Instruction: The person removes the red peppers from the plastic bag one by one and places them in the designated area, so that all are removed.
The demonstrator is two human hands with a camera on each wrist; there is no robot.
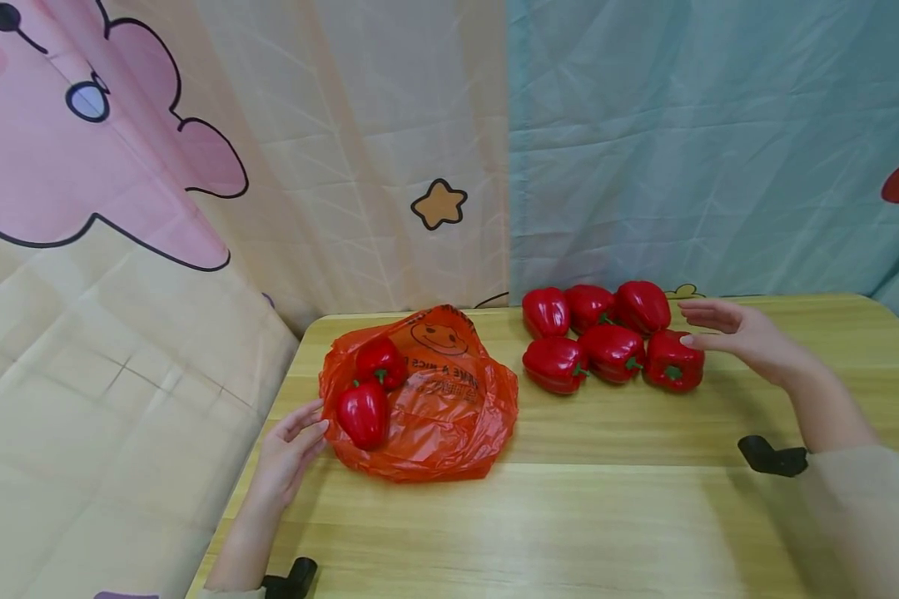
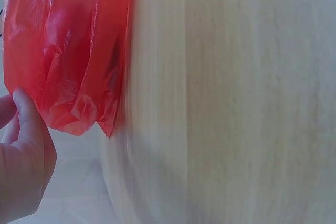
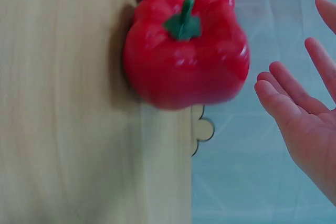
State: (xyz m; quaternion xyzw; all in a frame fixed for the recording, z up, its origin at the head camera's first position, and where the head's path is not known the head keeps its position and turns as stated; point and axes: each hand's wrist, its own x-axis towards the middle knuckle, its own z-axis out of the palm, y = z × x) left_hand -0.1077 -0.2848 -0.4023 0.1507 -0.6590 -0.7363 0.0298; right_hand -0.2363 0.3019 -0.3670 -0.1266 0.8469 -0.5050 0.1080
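Observation:
A red plastic bag (image 1: 442, 416) with a printed smiling face lies on the left of the table. Two red bell peppers (image 1: 362, 414) rest at its left side, with bag plastic around their outer edge. My left hand (image 1: 288, 456) pinches the left rim of the bag between thumb and fingers; the left wrist view shows the fingertips (image 2: 20, 95) at the plastic. Several more red bell peppers (image 1: 556, 364) with green stems stand in two rows at the back. Beside the rightmost pepper (image 3: 186, 61), my right hand (image 1: 757, 345) is spread, apart from it and holding nothing.
The light wooden table (image 1: 569, 516) ends at the back against a printed curtain (image 1: 644, 150). Another cloth (image 1: 105, 399) hangs along the left side. A black wrist mount (image 1: 772, 457) sits on the right sleeve, and another (image 1: 290, 580) on the left.

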